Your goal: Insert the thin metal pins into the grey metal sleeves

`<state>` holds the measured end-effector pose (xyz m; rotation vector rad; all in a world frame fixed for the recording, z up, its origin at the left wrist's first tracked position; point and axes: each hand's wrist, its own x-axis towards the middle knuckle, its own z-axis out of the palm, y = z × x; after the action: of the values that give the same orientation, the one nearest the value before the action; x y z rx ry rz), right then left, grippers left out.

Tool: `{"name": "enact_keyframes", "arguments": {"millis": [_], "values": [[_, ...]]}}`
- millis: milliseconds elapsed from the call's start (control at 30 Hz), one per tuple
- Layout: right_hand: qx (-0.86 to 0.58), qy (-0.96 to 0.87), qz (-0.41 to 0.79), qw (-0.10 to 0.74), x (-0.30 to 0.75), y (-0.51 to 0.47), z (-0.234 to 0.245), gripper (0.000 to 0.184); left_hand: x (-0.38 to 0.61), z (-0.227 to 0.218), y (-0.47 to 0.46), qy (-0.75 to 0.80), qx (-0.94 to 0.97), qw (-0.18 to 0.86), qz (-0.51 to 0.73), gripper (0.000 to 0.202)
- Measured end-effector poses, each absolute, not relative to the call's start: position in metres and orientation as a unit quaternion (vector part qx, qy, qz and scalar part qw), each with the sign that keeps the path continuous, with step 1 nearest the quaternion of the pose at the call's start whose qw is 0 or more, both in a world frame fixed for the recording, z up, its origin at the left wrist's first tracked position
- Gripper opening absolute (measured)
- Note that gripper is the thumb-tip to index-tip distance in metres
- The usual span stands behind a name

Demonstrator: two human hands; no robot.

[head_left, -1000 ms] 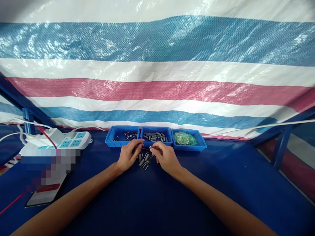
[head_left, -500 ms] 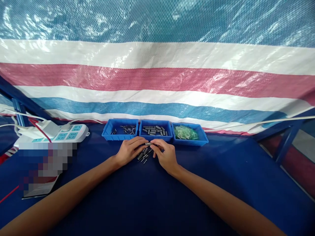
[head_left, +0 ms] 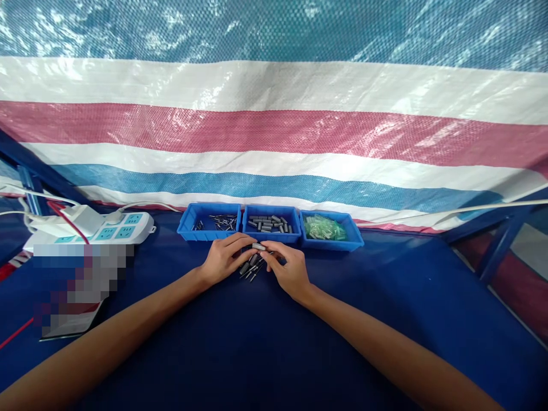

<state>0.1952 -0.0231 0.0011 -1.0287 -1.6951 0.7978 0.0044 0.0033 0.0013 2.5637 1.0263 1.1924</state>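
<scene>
My left hand [head_left: 226, 258] and my right hand [head_left: 289, 268] meet over the blue table, closed in pinches at opposite ends of a small grey cylinder [head_left: 258, 246]. The cylinder lies roughly level between the fingertips; its ends are partly hidden by them. Just beneath the hands is a small pile of thin metal pins with grey cylinders [head_left: 252, 267], some seemingly joined together. Behind the hands stand three blue bins. The left bin [head_left: 208, 234] has slim metal pins, the middle bin [head_left: 274, 234] grey cylinders, and the right bin [head_left: 331, 245] clear green plastic pieces.
A white power strip [head_left: 141, 228] with plugs and cables sits at the left. In front of it lies a flat object [head_left: 72, 325], mostly blurred out, with a red cable across it. A striped plastic sheet [head_left: 274, 131] hangs behind the table [head_left: 274, 354], between blue frame bars.
The grey cylinder shows more plainly between my fingertips, slightly higher and tilted a little. Both hands stay in nearly the same place; the view has shifted slightly.
</scene>
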Motion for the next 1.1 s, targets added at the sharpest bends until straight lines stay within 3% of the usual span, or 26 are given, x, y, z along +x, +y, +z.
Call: {"name": "enact_keyframes", "arguments": {"millis": [1100], "values": [[-0.415,-0.728,0.251,0.484,0.1932,-0.0232,-0.0005,0.02,0.0043,0.0027,0.0008,0.305,0.855,0.034,0.418,0.02]]}}
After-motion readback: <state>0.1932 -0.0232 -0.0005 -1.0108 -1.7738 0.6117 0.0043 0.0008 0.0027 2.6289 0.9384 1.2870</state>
